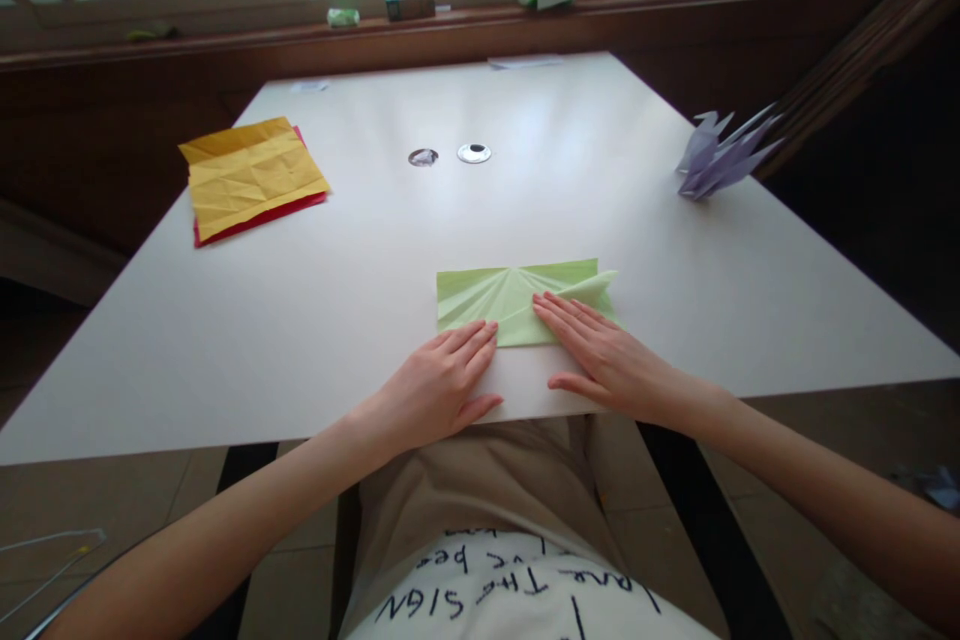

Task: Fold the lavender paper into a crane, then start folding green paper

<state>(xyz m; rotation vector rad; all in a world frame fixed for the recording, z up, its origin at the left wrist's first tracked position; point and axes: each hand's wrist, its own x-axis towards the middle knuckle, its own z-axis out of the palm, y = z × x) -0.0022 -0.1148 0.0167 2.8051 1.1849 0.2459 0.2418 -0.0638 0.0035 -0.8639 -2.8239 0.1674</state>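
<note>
A light green sheet of paper (pixel 502 295), folded and creased, lies flat near the front edge of the white table (pixel 360 320). My left hand (pixel 439 385) rests flat on the table, its fingertips touching the sheet's near left edge. My right hand (pixel 600 355) lies flat too, fingers spread over the sheet's right part, next to a raised folded flap. Neither hand grips anything.
A yellow creased sheet (pixel 247 170) lies on a red one at the far left. A folded pale purple paper figure (pixel 716 160) stands at the table's right edge. Two round holes (pixel 450 155) sit mid-table. Small items line the window sill (pixel 450 5).
</note>
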